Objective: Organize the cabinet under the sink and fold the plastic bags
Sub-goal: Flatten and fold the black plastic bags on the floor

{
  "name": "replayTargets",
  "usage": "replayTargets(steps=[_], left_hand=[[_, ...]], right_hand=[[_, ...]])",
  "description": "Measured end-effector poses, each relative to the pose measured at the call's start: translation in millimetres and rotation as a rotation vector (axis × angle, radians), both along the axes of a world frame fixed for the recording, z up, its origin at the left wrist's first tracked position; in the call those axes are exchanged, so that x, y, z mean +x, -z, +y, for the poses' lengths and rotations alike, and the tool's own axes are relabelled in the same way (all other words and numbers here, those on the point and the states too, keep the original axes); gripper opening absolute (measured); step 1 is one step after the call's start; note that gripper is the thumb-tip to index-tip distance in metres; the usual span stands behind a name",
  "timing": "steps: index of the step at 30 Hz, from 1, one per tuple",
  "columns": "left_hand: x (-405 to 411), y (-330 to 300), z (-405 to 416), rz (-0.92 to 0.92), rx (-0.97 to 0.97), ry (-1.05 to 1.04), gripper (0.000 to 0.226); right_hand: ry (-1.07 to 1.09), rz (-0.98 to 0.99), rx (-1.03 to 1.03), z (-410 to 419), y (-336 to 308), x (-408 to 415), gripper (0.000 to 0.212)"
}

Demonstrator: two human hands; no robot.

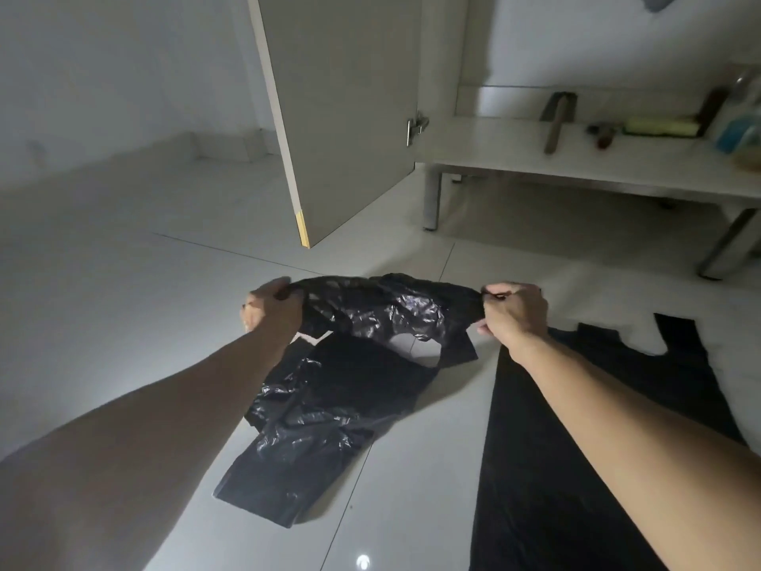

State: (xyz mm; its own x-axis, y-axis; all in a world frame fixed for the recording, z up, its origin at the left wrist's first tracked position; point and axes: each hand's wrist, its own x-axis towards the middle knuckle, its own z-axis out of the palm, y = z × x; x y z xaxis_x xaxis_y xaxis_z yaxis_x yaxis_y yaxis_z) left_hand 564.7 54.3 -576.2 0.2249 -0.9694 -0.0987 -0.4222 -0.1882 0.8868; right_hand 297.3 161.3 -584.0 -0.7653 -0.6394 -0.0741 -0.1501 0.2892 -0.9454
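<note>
Slippage worries us: our left hand (271,309) and right hand (512,311) pinch the crinkled black plastic bag (329,389) by its corners, and its trailing end may drag crooked over the glossy grey floor tiles (123,282).

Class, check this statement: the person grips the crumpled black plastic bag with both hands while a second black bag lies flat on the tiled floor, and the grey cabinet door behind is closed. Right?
Not quite. In the head view the grey cabinet door stands open, not closed. The rest holds: the left hand and right hand grip the crumpled black plastic bag, and the second black bag lies flat on the tiled floor.

grey tiled floor (123,261), white wall (103,68)
</note>
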Motion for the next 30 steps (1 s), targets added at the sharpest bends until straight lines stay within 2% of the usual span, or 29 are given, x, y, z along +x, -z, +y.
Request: replayTargets(steps=[1, 3, 4, 6, 8, 10, 14, 17, 20, 22, 24, 26, 28, 30], left_hand=[[-6, -3, 3, 0.020, 0.079, -0.070, 0.057], [-18, -9, 7, 0.343, 0.335, -0.074, 0.077], [-23, -10, 10, 0.479, 0.416, -0.007, 0.073], [-31, -11, 16, 0.629, 0.471, 0.105, 0.054], [-40, -10, 19, 0.666, 0.417, 0.101, 0.032], [-46, -11, 21, 0.659, 0.405, 0.072, 0.021], [-50, -7, 22, 0.540, 0.429, 0.129, 0.032], [-48, -8, 25, 0.625, 0.433, 0.166, 0.035], [-45, -9, 25, 0.740, 0.438, 0.177, 0.050], [-41, -8, 29, 0.631, 0.484, 0.224, 0.056], [-34, -6, 32, 0.368, 0.584, 0.385, 0.048], [-24, 0, 35, 0.026, 0.738, 0.540, 0.031], [-16, 7, 42, -0.432, 0.897, 0.700, 0.015], [-14, 8, 55, -0.802, 1.020, 0.875, 0.014]], right_hand=[[-0.010, -0.055, -0.014, 1, -6, 2, 0.013], [-0.047, -0.126, 0.003, 3, -18, 5, 0.012], [-0.080, -0.139, 0.010, 5, -24, 6, 0.012], [-0.139, -0.222, -0.023, 16, -38, 8, 0.013], [-0.142, -0.392, -0.108, 29, -49, 7, 0.017], [-0.110, -0.488, -0.161, 40, -54, 2, 0.018], [-0.061, -0.571, -0.176, 61, -57, -13, 0.017], [-0.201, -0.542, -0.119, 84, -58, -22, 0.027], [-0.422, -0.500, 0.004, 114, -47, -31, 0.032], [-0.517, -0.487, 0.088, 132, -34, -38, 0.039], [-0.620, -0.438, 0.222, 152, -20, -44, 0.038], [-0.750, -0.297, 0.421, 172, -5, -54, 0.032], [-0.815, -0.185, 0.660, 185, 8, -67, 0.038], [-0.811, -0.134, 0.908, 191, 16, -77, 0.036]])
